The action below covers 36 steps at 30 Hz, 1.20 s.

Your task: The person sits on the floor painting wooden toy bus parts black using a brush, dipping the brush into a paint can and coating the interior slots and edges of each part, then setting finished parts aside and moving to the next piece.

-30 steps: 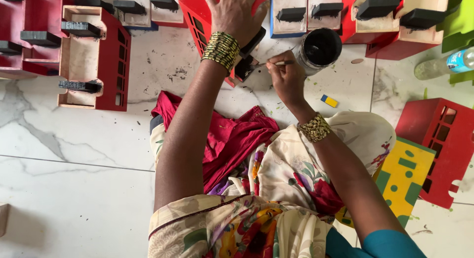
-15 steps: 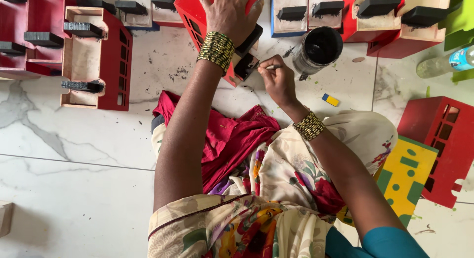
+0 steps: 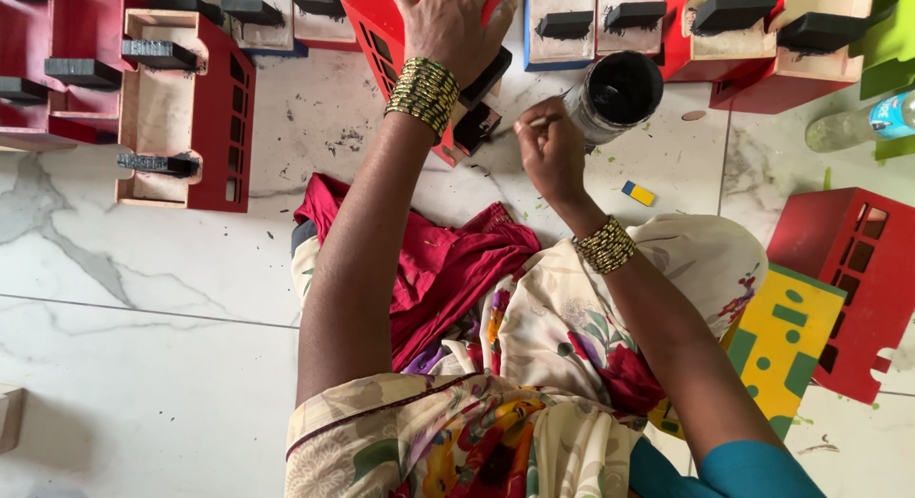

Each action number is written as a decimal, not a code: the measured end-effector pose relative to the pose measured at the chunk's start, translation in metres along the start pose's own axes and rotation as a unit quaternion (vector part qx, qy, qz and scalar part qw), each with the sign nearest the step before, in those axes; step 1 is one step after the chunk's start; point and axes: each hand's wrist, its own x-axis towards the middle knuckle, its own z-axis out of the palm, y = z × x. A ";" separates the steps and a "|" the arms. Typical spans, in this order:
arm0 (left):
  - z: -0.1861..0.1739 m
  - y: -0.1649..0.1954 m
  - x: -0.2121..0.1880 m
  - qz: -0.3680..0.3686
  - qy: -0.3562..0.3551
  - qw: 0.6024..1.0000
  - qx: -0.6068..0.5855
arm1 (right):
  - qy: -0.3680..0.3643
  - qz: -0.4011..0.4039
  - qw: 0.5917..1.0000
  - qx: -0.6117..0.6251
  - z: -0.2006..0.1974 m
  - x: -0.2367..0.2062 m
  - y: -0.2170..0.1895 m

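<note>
My left hand (image 3: 446, 21) presses down on top of a red wooden toy bus (image 3: 381, 17) with black wheel blocks, steadying it on the marble floor. My right hand (image 3: 551, 153) grips a thin paintbrush (image 3: 545, 121) between its fingers, with the tip pointing toward a round tin of black paint (image 3: 615, 93) just to its right. Gold bangles circle both wrists. My lap, in floral and red cloth, fills the lower middle of the view.
Rows of red, blue and bare-wood toy buses (image 3: 181, 107) with black blocks line the far edge and left. A red bus side panel (image 3: 853, 288) and a yellow-green panel (image 3: 777, 341) lie at right. A plastic bottle (image 3: 858, 126) and a small yellow-blue piece (image 3: 639, 193) lie nearby.
My right hand has drawn the brush back from the paint tin, moving left and slightly toward me. My left hand stays on the red bus.
</note>
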 end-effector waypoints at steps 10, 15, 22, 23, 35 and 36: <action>0.000 0.008 0.002 0.004 0.002 1.000 0.008 | 0.018 0.039 0.999 -0.008 0.003 0.003 0.001; 0.002 0.010 0.002 0.007 0.008 1.000 0.006 | 0.017 -0.037 0.999 0.014 0.001 0.002 0.001; 0.002 0.011 0.002 0.007 0.009 1.000 0.007 | 0.016 -0.010 1.000 -0.004 -0.002 0.001 -0.002; 0.002 0.011 0.002 0.005 0.008 1.000 0.006 | 0.012 -0.012 1.000 0.010 -0.002 0.001 -0.002; 0.000 0.011 0.000 0.006 0.008 1.000 0.003 | 0.020 -0.022 0.999 0.015 -0.001 -0.001 0.003; 0.000 0.011 0.000 0.008 0.009 1.000 0.004 | 0.013 -0.026 1.000 0.009 0.000 -0.002 0.003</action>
